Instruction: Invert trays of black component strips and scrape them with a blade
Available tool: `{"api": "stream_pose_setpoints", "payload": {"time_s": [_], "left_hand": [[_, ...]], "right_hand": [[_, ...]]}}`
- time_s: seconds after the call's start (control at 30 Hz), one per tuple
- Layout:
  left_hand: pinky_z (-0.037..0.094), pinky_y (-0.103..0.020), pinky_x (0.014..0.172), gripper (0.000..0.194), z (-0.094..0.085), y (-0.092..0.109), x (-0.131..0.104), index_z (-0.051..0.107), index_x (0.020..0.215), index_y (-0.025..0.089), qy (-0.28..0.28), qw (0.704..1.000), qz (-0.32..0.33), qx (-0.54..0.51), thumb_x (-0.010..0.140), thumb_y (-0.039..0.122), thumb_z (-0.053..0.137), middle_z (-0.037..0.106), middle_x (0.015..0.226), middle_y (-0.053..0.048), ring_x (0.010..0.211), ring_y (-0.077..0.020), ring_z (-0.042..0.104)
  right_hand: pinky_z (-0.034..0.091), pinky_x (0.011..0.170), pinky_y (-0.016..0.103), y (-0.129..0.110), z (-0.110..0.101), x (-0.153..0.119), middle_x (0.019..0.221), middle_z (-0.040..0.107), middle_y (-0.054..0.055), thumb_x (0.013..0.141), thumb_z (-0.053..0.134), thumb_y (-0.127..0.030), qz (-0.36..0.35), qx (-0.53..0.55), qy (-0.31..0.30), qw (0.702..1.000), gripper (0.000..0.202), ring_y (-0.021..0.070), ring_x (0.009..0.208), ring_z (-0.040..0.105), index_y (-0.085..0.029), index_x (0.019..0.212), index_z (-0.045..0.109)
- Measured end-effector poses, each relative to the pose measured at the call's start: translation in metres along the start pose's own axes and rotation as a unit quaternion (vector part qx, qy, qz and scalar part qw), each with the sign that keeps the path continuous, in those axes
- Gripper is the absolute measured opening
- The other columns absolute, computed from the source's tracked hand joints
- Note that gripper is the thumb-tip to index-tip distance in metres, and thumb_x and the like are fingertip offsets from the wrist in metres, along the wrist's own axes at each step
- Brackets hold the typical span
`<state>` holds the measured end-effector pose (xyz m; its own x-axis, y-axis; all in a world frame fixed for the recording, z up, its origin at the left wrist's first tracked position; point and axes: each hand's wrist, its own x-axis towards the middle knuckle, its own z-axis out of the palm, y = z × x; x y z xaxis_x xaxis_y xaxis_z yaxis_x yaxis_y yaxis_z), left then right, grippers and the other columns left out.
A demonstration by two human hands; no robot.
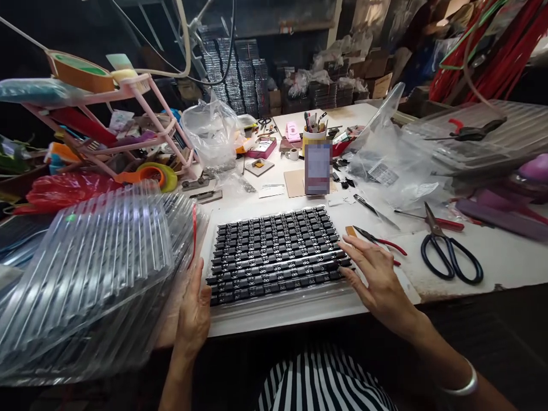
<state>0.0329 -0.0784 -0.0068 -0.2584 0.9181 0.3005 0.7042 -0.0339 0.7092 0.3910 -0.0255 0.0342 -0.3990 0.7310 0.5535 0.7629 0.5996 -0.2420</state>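
Observation:
A clear plastic tray (274,298) filled with rows of small black parts (276,251) lies on the white table in front of me. Along its left edge my left hand (194,305) stands upright, thumb near the tray corner and holding nothing. At the right edge, my right hand (377,277) touches the ends of the rows with spread fingertips. Red-handled pliers (379,238) lie just beyond my right hand. Farther right are scissors (445,245) with dark blue handles.
Stacked clear ribbed trays (98,257) overhang the table at left. Behind them stands a pink rack (149,108) with tape rolls. A phone (317,168) leans near a pen cup (314,134). Plastic bags (385,154) and a tweezer-like tool (370,206) lie at right.

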Motion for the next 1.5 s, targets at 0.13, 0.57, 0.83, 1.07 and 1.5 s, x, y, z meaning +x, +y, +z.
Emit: {"api": "stream_pose_setpoints", "payload": {"time_s": [0.13,0.57,0.83,1.07,1.5], "left_hand": [[0.011,-0.046,0.117,0.063,-0.006,-0.001,0.002,0.021,0.148,0.027,-0.071,0.997,0.004,0.027,0.092,0.056,0.027,0.023,0.155,-0.005,0.143,-0.0235,0.018],[0.01,-0.057,0.113,0.076,-0.008,0.018,-0.001,0.001,0.149,0.029,-0.137,0.979,0.012,0.152,0.087,0.066,0.024,0.014,0.157,-0.008,0.144,-0.0279,0.007],[0.011,-0.048,0.117,0.063,-0.008,0.025,-0.002,0.017,0.149,0.025,-0.055,0.993,-0.059,0.082,0.093,0.052,0.031,0.023,0.155,-0.007,0.143,-0.023,0.018],[0.017,-0.038,0.118,0.049,-0.02,0.031,-0.011,0.035,0.143,0.024,-0.004,0.995,-0.096,-0.026,0.096,0.04,0.034,0.035,0.15,-0.002,0.139,-0.0191,0.028],[0.019,-0.037,0.117,0.056,-0.021,0.027,-0.002,0.03,0.145,0.026,-0.031,0.975,-0.164,-0.144,0.093,0.047,0.038,0.035,0.151,-0.004,0.139,-0.0198,0.029]], "right_hand": [[0.039,0.088,0.043,0.022,0.008,0.007,0.12,0.059,0.012,0.094,0.043,-0.026,0.085,0.006,0.018,0.996,0.031,0.0268,0.11,0.055,-0.02,0.122,0.055],[0.042,0.068,0.041,0.071,0.034,-0.011,0.086,0.061,0.007,0.092,0.037,-0.052,0.208,-0.059,-0.023,0.976,0.046,0.0229,0.073,0.059,-0.017,0.107,0.063],[0.044,0.084,0.043,0.033,0.02,0.004,0.119,0.055,0.011,0.088,0.05,-0.051,0.137,0.056,-0.014,0.989,0.046,0.0291,0.11,0.053,-0.024,0.125,0.053],[0.042,0.09,0.049,0.022,0.027,0.013,0.122,0.054,0.011,0.09,0.045,-0.05,0.116,0.061,-0.017,0.991,0.046,0.0318,0.115,0.051,-0.026,0.128,0.051],[0.045,0.091,0.056,0.074,0.019,0.01,0.115,0.06,0.016,0.088,0.035,-0.054,0.248,0.035,-0.046,0.967,0.05,0.0386,0.109,0.056,-0.02,0.116,0.058]]}}
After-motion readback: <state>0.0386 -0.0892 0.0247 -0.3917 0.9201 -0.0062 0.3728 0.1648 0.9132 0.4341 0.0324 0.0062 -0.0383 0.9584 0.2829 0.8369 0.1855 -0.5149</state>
